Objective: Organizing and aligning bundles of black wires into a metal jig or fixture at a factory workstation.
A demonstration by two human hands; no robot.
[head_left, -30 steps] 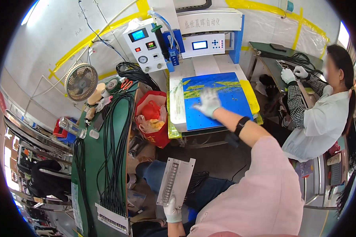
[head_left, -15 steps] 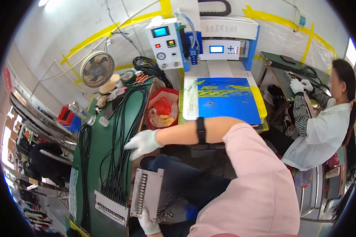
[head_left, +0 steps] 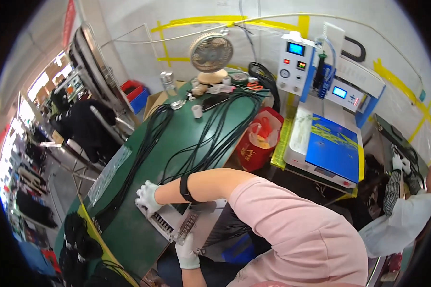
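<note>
Head view: toward eight o'clock, the gloved right hand (head_left: pixel 150 197) touches a slotted metal fixture (head_left: pixel 163 224) on the green surface (head_left: pixel 129 234), grip unclear; near six, the gloved left hand (head_left: pixel 186 251) grasps a second slotted plate (head_left: pixel 204 220) just beside it.

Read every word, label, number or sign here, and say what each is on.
I won't copy out lettering, only place it.
Red bag: gold characters on its front.
White control box: lit displays, too small to read.
Machine's white panel: screen, too small to read.
White crossbeam: faint marks, blurred.
Slotted plate in the left hand: none visible.
</note>
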